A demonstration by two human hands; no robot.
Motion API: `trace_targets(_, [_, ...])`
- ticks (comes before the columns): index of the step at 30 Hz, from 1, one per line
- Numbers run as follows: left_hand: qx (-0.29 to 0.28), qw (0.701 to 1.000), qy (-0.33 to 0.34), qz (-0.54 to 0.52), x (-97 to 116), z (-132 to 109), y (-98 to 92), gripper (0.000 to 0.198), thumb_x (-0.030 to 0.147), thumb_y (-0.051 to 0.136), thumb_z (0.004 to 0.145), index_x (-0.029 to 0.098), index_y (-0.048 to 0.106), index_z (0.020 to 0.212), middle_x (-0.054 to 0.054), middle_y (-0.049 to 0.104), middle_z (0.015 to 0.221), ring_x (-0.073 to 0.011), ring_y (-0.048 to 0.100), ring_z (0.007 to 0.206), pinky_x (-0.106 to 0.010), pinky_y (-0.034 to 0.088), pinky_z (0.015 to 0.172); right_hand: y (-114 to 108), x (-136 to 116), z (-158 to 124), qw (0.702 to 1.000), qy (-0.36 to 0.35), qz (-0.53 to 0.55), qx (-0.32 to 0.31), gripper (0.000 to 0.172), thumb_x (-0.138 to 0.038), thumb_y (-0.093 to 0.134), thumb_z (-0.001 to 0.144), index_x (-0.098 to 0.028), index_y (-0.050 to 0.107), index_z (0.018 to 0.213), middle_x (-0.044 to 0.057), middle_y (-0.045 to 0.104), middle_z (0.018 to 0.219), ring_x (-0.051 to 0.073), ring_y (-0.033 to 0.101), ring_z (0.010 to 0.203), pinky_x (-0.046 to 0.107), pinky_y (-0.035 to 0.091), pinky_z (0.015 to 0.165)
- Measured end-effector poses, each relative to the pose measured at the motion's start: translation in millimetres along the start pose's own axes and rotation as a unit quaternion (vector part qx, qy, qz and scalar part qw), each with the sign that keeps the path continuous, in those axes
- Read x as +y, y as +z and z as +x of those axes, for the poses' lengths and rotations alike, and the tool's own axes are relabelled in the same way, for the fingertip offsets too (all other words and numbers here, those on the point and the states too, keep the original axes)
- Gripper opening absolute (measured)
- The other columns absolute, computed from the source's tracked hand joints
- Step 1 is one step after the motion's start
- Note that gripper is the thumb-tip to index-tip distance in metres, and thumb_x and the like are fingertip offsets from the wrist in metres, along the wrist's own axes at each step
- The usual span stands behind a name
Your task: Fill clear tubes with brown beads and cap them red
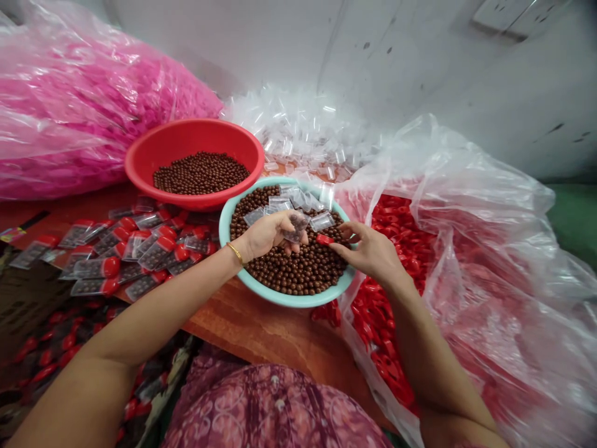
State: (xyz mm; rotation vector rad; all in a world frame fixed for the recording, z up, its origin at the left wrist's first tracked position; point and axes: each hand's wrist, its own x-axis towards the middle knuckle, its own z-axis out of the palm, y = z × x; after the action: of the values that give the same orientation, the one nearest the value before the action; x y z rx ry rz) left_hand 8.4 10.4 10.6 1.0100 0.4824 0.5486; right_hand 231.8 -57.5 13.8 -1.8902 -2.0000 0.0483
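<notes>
My left hand (275,233) is closed around a clear plastic container (296,226) with brown balls inside, above the light blue basin (226,221). Facing it from the right, my right hand (370,249) pinches a small red cap (324,239) at the fingertips, a short gap from the container. Below both hands, brown balls (298,274) fill the basin. Several empty clear containers (321,221) lie on the balls at the far side of the basin.
A red basin (140,165) of brown balls stands behind left. Filled red-capped containers (153,252) are piled on the left. An open plastic bag (494,311) of red caps (396,242) lies right. Clear containers (303,130) heap by the wall, beside a bag of pink pieces (93,93).
</notes>
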Motion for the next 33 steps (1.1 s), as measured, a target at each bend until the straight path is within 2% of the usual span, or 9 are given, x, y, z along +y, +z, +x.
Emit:
trace_targets(3, [-0.009,0.999,0.002,-0.033,-2.4,1.8,-5.6,0.030,0.023,0.045,0.060,0.015,0.048,0.089,-0.005,0.065,0.068,-0.0151,0.060,0.052,-0.023,0.041,0.045,4.9,-1.9,3.4,0.992,-0.119,-0.042,-0.017,0.027,-0.033,0.064,0.078,-0.023,0.068,0.103,0.005,0.072,0.087,0.019,0.065,0.073,0.029,0.045,0.062])
trace_targets(6, [-0.015,0.999,0.005,-0.037,-2.1,2.0,-6.4,0.031,0.024,0.045,0.059,0.015,0.048,0.088,-0.005,0.065,0.069,-0.0151,0.060,0.052,-0.023,0.041,0.046,15.6,-2.5,5.8,0.982,-0.169,-0.080,-0.008,0.020,-0.031,0.056,0.084,-0.022,0.070,0.095,0.007,0.072,0.088,0.020,0.065,0.079,0.031,0.045,0.071])
trace_targets(10, [-0.004,0.998,0.003,0.055,-0.1,-0.1,1.2,0.030,0.014,0.049,0.055,0.015,0.047,0.085,-0.001,0.062,0.069,-0.0099,0.057,0.053,-0.020,0.041,0.047,22.0,-5.7,8.2,0.988,-0.139,-0.066,0.009,0.021,-0.031,0.052,0.086,-0.019,0.068,0.092,0.008,0.070,0.080,0.021,0.063,0.076,0.033,0.044,0.070])
trace_targets(13, [0.017,0.988,0.021,0.154,-1.6,-1.1,6.6,0.029,0.012,0.055,0.059,0.015,0.047,0.086,0.002,0.059,0.066,-0.0072,0.054,0.050,-0.018,0.040,0.047,18.9,-14.8,9.2,0.990,-0.083,0.110,0.030,0.022,-0.033,0.047,0.089,-0.019,0.062,0.098,0.005,0.068,0.081,0.018,0.061,0.069,0.030,0.046,0.063])
trace_targets(15, [0.023,0.980,0.029,0.197,-4.1,-0.9,7.8,0.027,0.015,0.059,0.063,0.015,0.046,0.087,0.005,0.056,0.063,-0.0061,0.051,0.047,-0.018,0.040,0.046,15.5,-23.9,9.2,0.966,-0.057,0.249,0.024,0.022,-0.036,0.045,0.090,-0.020,0.056,0.098,0.002,0.065,0.079,0.014,0.058,0.065,0.027,0.046,0.059])
trace_targets(17, [0.019,0.973,0.039,0.225,-6.9,-0.1,7.3,0.025,0.018,0.061,0.065,0.015,0.047,0.085,0.007,0.052,0.061,-0.0053,0.048,0.046,-0.018,0.039,0.046,12.6,-33.8,9.0,0.945,-0.057,0.323,0.002,0.021,-0.038,0.043,0.091,-0.020,0.053,0.097,0.000,0.061,0.075,0.013,0.056,0.062,0.026,0.047,0.057])
trace_targets(20, [0.017,0.962,0.072,0.264,-11.2,1.7,4.9,0.023,0.018,0.061,0.065,0.014,0.050,0.084,0.006,0.050,0.061,-0.0061,0.047,0.049,-0.019,0.039,0.049,10.1,-45.6,8.8,0.949,-0.089,0.302,-0.018,0.020,-0.035,0.044,0.091,-0.019,0.055,0.098,0.002,0.063,0.082,0.014,0.060,0.072,0.028,0.050,0.067])
trace_targets(25, [0.041,0.930,0.127,0.341,-16.9,4.3,0.1,0.019,0.020,0.057,0.064,0.013,0.055,0.082,0.004,0.051,0.064,-0.0090,0.046,0.059,-0.020,0.038,0.055,14.8,-50.2,7.0,0.959,-0.139,0.248,-0.008,0.032,-0.029,0.040,0.092,-0.021,0.056,0.119,0.007,0.068,0.109,0.019,0.063,0.101,0.036,0.049,0.091])
trace_targets(33, [0.067,0.907,0.133,0.395,-16.1,0.7,1.9,0.014,0.020,0.053,0.061,0.014,0.053,0.074,0.004,0.046,0.061,-0.0090,0.041,0.058,-0.021,0.035,0.054,28.7,-55.0,-2.7,0.955,-0.139,0.256,0.056,0.038,-0.027,0.040,0.093,-0.019,0.059,0.125,0.008,0.069,0.114,0.020,0.066,0.103,0.035,0.052,0.092])
